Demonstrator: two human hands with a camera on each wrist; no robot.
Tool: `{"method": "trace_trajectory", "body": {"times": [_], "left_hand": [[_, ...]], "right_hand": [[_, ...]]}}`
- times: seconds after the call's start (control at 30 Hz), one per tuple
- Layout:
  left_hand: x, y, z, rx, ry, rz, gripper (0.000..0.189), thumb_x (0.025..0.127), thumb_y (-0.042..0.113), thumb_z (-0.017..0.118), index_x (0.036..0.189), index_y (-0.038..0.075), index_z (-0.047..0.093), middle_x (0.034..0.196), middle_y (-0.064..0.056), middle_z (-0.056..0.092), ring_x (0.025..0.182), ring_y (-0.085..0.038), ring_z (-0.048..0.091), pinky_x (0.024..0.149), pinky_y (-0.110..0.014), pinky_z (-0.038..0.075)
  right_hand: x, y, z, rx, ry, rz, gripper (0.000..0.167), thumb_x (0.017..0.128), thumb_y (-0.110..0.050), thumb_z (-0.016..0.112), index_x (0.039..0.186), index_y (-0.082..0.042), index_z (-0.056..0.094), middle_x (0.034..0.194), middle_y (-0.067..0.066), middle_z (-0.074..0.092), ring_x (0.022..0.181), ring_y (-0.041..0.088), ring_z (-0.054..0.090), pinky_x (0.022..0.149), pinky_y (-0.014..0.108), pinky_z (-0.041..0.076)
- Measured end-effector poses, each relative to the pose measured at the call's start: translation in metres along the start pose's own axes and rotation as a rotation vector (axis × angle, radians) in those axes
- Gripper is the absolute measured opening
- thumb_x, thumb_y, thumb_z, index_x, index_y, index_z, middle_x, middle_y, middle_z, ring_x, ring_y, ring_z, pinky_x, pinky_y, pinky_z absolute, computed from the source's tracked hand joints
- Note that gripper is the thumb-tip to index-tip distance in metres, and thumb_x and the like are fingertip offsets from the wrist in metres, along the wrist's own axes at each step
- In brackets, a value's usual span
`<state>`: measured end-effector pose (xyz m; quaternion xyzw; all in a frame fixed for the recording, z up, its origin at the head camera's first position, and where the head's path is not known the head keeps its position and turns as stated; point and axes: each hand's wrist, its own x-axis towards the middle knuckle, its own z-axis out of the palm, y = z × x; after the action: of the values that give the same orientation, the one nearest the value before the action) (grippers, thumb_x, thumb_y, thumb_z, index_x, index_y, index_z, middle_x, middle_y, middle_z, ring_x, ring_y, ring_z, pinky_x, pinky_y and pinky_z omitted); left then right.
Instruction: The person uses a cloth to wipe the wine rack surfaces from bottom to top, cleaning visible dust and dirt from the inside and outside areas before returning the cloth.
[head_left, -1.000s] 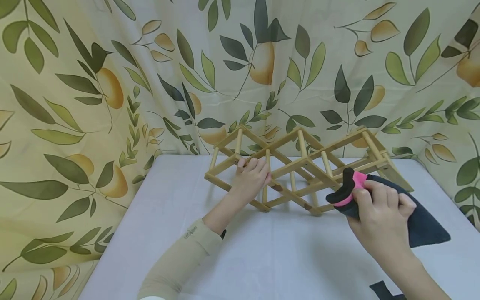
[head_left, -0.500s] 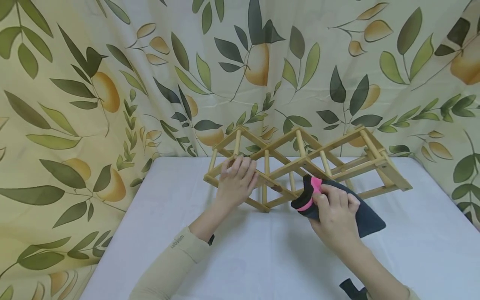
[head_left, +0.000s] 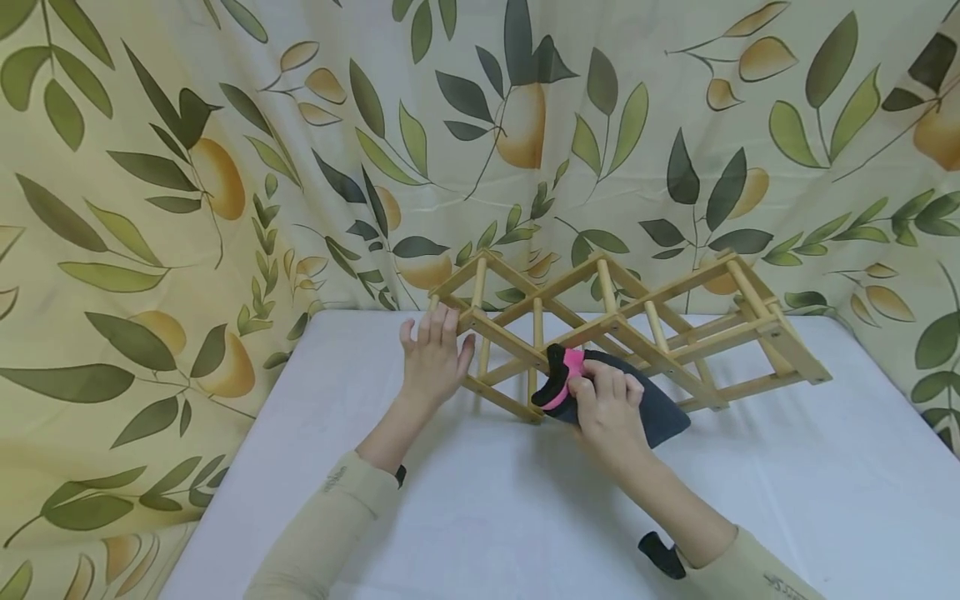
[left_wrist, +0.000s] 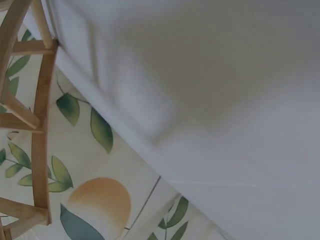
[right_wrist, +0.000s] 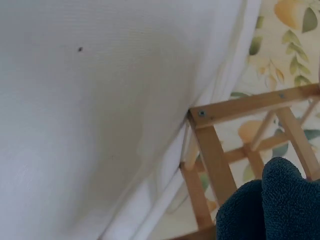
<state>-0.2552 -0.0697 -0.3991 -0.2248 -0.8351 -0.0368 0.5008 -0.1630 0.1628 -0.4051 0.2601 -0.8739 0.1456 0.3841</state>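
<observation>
A wooden folding lattice rack point(head_left: 660, 333), with crossed slats and round dowels, stands stretched out across the table. At its left end is my left hand point(head_left: 431, 354), fingers extended and fingertips at the end slats. My right hand point(head_left: 611, 404) pinches a dark blue cloth item point(head_left: 663, 417) with a pink and black edge, in front of the rack's middle. In the right wrist view the blue cloth point(right_wrist: 290, 205) shows a fuzzy towel-like texture and overlaps the rack point(right_wrist: 215, 155). Part of the rack point(left_wrist: 42, 135) fills the left side of the left wrist view.
The rack stands on a white-covered table point(head_left: 480, 517). Behind and to the left hangs a curtain point(head_left: 337, 150) printed with leaves and fruit. A black piece point(head_left: 662, 557) sits at the right sleeve.
My left hand has slid from the rack's front slats to its left end. The right hand has carried the blue cloth item leftward along the rack's front. The rack stays in place.
</observation>
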Motion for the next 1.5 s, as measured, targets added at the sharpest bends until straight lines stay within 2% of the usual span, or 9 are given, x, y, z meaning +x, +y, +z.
{"method": "trace_trajectory", "body": {"times": [0.17, 0.4, 0.53, 0.67, 0.83, 1.03, 1.17, 1.33, 1.5], "left_hand": [[0.000, 0.005, 0.004, 0.012, -0.017, -0.060, 0.026, 0.088, 0.020, 0.045, 0.106, 0.006, 0.033, 0.103, -0.008, 0.039, 0.090, -0.023, 0.036, 0.082, -0.044, 0.021], [0.001, 0.010, 0.005, 0.030, -0.039, -0.105, 0.026, 0.084, 0.017, 0.053, 0.101, 0.006, 0.035, 0.094, -0.007, 0.040, 0.083, -0.022, 0.034, 0.078, -0.040, 0.020], [0.000, 0.008, 0.008, -0.005, 0.011, -0.117, 0.023, 0.083, 0.015, 0.053, 0.099, 0.006, 0.038, 0.091, -0.007, 0.041, 0.081, -0.022, 0.034, 0.078, -0.039, 0.020], [0.000, 0.005, 0.012, -0.027, 0.085, -0.106, 0.020, 0.083, 0.014, 0.051, 0.098, 0.006, 0.040, 0.087, -0.007, 0.043, 0.079, -0.022, 0.035, 0.077, -0.039, 0.022], [0.000, 0.004, 0.016, -0.049, 0.131, -0.103, 0.017, 0.085, 0.016, 0.046, 0.098, 0.007, 0.041, 0.086, -0.007, 0.045, 0.080, -0.022, 0.038, 0.078, -0.039, 0.025], [-0.001, 0.003, 0.017, -0.082, 0.131, -0.115, 0.017, 0.085, 0.017, 0.045, 0.098, 0.007, 0.043, 0.089, -0.008, 0.047, 0.082, -0.023, 0.041, 0.079, -0.040, 0.026], [0.000, 0.001, 0.017, -0.085, 0.136, -0.110, 0.017, 0.083, 0.016, 0.046, 0.097, 0.006, 0.044, 0.089, -0.007, 0.047, 0.082, -0.023, 0.042, 0.079, -0.040, 0.027], [0.000, 0.002, 0.016, -0.058, 0.110, -0.124, 0.017, 0.082, 0.015, 0.048, 0.097, 0.007, 0.043, 0.089, -0.006, 0.046, 0.081, -0.023, 0.042, 0.078, -0.039, 0.027], [0.000, 0.003, 0.014, -0.018, 0.072, -0.132, 0.020, 0.081, 0.016, 0.052, 0.097, 0.008, 0.043, 0.089, -0.004, 0.047, 0.081, -0.020, 0.041, 0.077, -0.038, 0.027]], "right_hand": [[0.004, -0.002, 0.014, -0.005, -0.023, 0.008, 0.056, 0.056, -0.005, 0.081, 0.095, -0.001, 0.040, 0.106, 0.027, 0.041, 0.096, 0.039, 0.038, 0.076, 0.050, 0.023], [0.007, -0.004, 0.028, -0.032, -0.018, 0.047, 0.056, 0.058, -0.006, 0.080, 0.098, -0.003, 0.040, 0.107, 0.025, 0.041, 0.094, 0.038, 0.037, 0.076, 0.051, 0.024], [0.010, -0.009, 0.033, -0.063, -0.033, 0.085, 0.056, 0.062, -0.010, 0.081, 0.100, -0.004, 0.040, 0.108, 0.024, 0.039, 0.092, 0.039, 0.037, 0.077, 0.053, 0.024], [0.012, -0.015, 0.036, -0.099, -0.054, 0.143, 0.058, 0.059, -0.009, 0.082, 0.100, -0.003, 0.042, 0.109, 0.025, 0.038, 0.094, 0.041, 0.037, 0.078, 0.055, 0.026], [0.014, -0.015, 0.042, -0.128, -0.028, 0.175, 0.049, 0.063, -0.005, 0.078, 0.098, -0.001, 0.044, 0.108, 0.027, 0.039, 0.094, 0.042, 0.038, 0.078, 0.054, 0.028], [0.015, -0.010, 0.051, -0.147, 0.059, 0.119, 0.046, 0.061, 0.000, 0.075, 0.096, 0.001, 0.044, 0.099, 0.026, 0.042, 0.087, 0.040, 0.040, 0.073, 0.051, 0.031], [0.015, -0.008, 0.055, -0.143, 0.087, 0.104, 0.047, 0.059, 0.002, 0.074, 0.096, 0.001, 0.044, 0.094, 0.025, 0.043, 0.082, 0.039, 0.040, 0.069, 0.049, 0.032], [0.017, -0.009, 0.054, -0.126, 0.084, 0.120, 0.052, 0.055, 0.004, 0.076, 0.097, 0.001, 0.045, 0.093, 0.024, 0.045, 0.081, 0.040, 0.042, 0.066, 0.048, 0.033], [0.011, -0.007, 0.048, -0.134, 0.026, 0.172, 0.049, 0.057, 0.004, 0.073, 0.097, -0.001, 0.045, 0.093, 0.024, 0.044, 0.082, 0.041, 0.042, 0.068, 0.049, 0.032]]}}
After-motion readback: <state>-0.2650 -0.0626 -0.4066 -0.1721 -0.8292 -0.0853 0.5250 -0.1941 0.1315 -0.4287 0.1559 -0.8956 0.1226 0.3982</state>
